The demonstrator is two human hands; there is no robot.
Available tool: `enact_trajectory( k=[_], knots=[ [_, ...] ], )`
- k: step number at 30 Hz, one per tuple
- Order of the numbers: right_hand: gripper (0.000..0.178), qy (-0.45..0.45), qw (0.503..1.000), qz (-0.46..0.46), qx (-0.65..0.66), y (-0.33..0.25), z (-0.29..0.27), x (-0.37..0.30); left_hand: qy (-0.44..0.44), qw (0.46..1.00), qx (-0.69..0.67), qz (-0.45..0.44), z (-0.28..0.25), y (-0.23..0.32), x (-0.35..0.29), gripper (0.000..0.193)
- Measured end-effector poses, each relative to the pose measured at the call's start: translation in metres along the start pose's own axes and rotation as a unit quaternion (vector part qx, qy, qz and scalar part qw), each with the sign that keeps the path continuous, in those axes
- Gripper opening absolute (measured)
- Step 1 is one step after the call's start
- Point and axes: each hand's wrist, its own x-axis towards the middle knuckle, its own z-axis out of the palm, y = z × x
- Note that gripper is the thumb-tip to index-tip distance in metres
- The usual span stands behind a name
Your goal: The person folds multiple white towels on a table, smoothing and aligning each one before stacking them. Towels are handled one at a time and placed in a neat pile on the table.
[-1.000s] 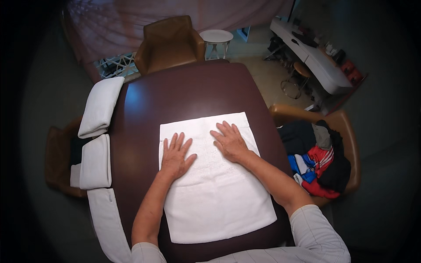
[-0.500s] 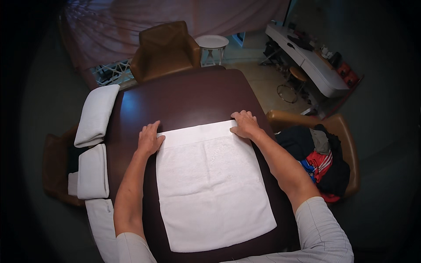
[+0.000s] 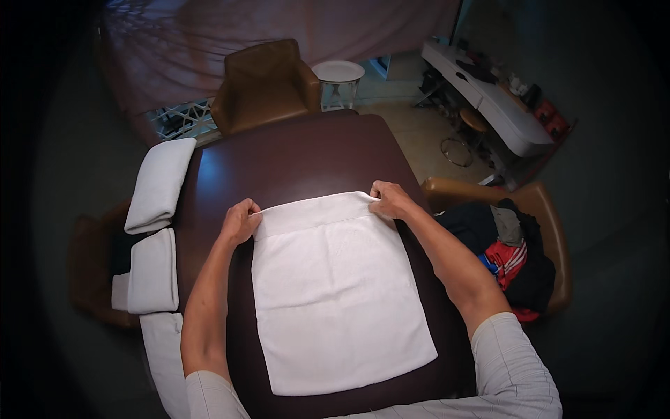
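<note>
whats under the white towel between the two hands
The dark brown tabletop shows around the white towel, which lies mostly on it; the left hand and right hand pinch its far corners. Whatever else might lie beneath is covered.

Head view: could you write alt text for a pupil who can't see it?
A person's left hand and right hand grip the far corners of a white towel spread on a dark brown table. More white towels lie along the table's left edge. A brown chair on the right holds a heap of clothes.
</note>
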Motion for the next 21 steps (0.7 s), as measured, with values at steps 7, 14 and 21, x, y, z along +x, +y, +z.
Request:
enact_trajectory(
  k=[7,14,21],
  knots=[
    [0.033,0.034,0.993,-0.097,-0.049,-0.021,-0.019,-0.064,0.086,0.991,-0.023,0.101,-0.029,0.029,-0.072,0.013],
    [0.024,0.066,0.984,-0.160,-0.038,-0.036,-0.036,-0.145,0.170,0.967,-0.007,0.191,-0.042,0.050,-0.152,0.012],
    [0.014,0.113,0.966,-0.217,-0.087,-0.029,-0.017,-0.245,0.176,0.965,-0.020,0.194,-0.043,0.069,-0.258,0.008]
  ],
)
